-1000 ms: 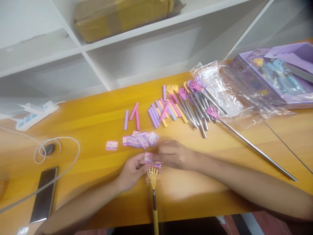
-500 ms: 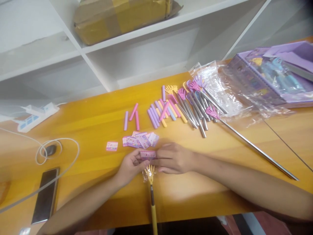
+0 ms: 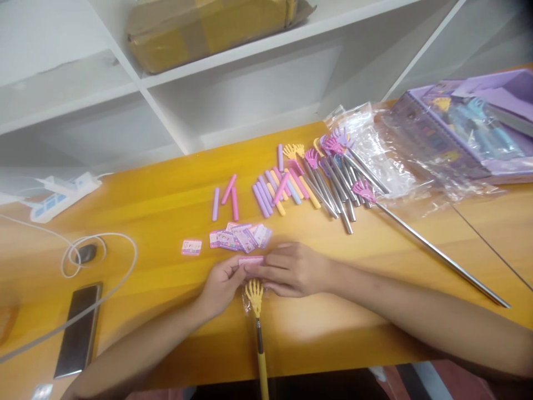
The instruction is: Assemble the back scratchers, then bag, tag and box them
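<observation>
Between both hands is a small pink printed card [image 3: 251,260], its face partly covered by fingers. My left hand [image 3: 221,284] pinches the card's left end with thumb and fingers. My right hand [image 3: 293,270] closes on its right side, fingers lying across the front. Just below the hands lies a yellow back scratcher [image 3: 254,297], its hand-shaped head in clear plastic and its yellow handle pointing towards me. Beyond the hands is a pile of printed cards [image 3: 239,238], with a single card [image 3: 191,247] to its left.
Pink, purple, yellow and blue tubes [image 3: 262,200] lie farther back. Metal-rod back scratchers [image 3: 333,172] are heaped beside them, one extended rod [image 3: 441,253] reaching right. Plastic bags [image 3: 375,144] and a purple box [image 3: 445,128] stand back right. A phone [image 3: 78,330], cable and power strip [image 3: 64,197] are left.
The card has tipped so less of its face shows, and my fingers have closed further over it. More of the yellow scratcher head is uncovered below my hands.
</observation>
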A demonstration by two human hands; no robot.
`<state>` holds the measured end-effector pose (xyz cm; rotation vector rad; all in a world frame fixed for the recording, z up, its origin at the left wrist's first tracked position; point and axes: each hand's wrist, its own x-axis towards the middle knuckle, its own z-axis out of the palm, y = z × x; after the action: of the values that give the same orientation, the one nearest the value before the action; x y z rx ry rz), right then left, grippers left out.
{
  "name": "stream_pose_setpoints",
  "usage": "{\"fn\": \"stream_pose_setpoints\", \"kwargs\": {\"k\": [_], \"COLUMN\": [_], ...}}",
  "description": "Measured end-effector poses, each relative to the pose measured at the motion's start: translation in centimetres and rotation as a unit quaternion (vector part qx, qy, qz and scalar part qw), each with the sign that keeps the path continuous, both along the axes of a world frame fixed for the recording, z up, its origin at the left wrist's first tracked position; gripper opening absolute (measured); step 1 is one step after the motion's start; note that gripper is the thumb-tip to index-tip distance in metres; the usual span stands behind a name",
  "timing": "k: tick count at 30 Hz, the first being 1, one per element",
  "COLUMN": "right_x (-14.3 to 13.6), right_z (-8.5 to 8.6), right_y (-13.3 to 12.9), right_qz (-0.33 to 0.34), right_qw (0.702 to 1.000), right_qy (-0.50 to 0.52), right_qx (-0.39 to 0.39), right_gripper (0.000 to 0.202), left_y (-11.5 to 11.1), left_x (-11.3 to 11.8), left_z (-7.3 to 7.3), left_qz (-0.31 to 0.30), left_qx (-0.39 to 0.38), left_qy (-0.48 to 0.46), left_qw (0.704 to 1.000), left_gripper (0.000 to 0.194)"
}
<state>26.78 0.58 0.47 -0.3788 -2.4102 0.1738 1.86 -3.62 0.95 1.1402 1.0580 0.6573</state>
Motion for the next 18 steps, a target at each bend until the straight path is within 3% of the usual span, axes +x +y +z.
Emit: {"fn": "stream_pose_setpoints", "kwargs": {"k": [6, 12, 18], "right_x": [0.0, -0.1, 0.0], "right_z": [0.1, 0.0, 0.0], "right_y": [-0.1, -0.3, -0.1], "right_qz": [-0.002, -0.010, -0.015], "right_qw": [1.000, 1.000, 1.000], "right_qy": [-0.001, 0.003, 0.023], "right_qx": [0.013, -0.010, -0.014], "right_gripper": [0.032, 0.012, 0.031], "left_y": [-0.2, 0.2, 0.4], "left_x": [-0.6, -0.6, -0.3], "left_z": [-1.2, -1.2, -0.8], "left_qz": [-0.012, -0.036, -0.048], "left_qx": [0.012, 0.009, -0.029], "left_qy": [0.025, 0.018, -0.048], "left_qw": [1.000, 0.999, 0.997], "left_gripper": [0.044, 0.040, 0.039]}}
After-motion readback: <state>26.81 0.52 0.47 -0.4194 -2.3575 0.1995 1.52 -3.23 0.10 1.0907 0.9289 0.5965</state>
